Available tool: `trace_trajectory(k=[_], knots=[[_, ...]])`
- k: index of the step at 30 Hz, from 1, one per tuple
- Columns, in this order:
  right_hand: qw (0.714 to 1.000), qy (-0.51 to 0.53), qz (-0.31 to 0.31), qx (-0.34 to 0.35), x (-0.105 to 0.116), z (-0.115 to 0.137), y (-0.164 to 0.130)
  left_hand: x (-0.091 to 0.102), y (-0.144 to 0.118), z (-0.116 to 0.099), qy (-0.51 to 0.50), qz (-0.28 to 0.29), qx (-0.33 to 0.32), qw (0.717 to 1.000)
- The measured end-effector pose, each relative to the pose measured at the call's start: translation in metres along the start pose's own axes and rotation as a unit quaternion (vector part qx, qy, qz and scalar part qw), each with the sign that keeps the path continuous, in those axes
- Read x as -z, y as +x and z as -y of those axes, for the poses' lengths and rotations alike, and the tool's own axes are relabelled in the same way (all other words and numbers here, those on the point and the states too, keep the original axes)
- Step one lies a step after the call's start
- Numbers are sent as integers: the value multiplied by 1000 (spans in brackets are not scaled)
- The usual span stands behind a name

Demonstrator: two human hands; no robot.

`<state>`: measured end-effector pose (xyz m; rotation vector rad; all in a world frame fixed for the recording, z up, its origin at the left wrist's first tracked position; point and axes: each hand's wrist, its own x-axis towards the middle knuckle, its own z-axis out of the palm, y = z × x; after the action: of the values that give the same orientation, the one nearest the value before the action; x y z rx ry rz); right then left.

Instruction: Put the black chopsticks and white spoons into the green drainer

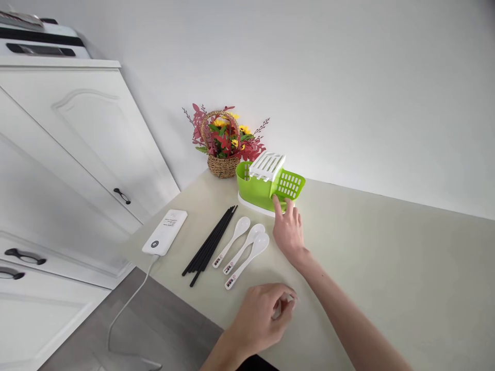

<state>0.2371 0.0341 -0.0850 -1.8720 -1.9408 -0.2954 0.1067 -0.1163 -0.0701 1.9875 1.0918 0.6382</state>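
Note:
My right hand (288, 229) reaches forward and its fingertips touch the front of a green cutlery holder (259, 188) with a white slotted insert on top. My left hand (263, 314) hovers low over the near edge of the beige table (386, 268), fingers curled, holding nothing that I can see. Three white spoons (243, 250) lie side by side just left of my right hand. A bundle of black chopsticks (211, 245) lies to the left of the spoons.
A white power bank (165, 232) with a cable hanging off the table edge lies at the left. A wicker basket of flowers (223, 141) stands against the wall behind the holder. White cabinets (77, 170) stand to the left.

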Motion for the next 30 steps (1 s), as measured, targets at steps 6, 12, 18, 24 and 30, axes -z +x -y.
trace_trajectory(k=[6, 12, 18, 24, 30], knots=[[995, 85, 42, 17, 17, 1, -2, 1, 0, -1, 7, 0, 7, 1000], [980, 188, 73, -9, 54, -46, -65, 3, 0, -5, -5, -1, 22, 1000], [964, 222, 88, -116, 77, -103, -164, 5, 1, -8, 16, 2, 7, 1000], [962, 184, 70, -189, 90, -137, -237, 5, 3, -10, 38, 7, 10, 999], [971, 146, 40, -186, 101, -129, -253, 4, 3, -11, 50, 1, 9, 999]])
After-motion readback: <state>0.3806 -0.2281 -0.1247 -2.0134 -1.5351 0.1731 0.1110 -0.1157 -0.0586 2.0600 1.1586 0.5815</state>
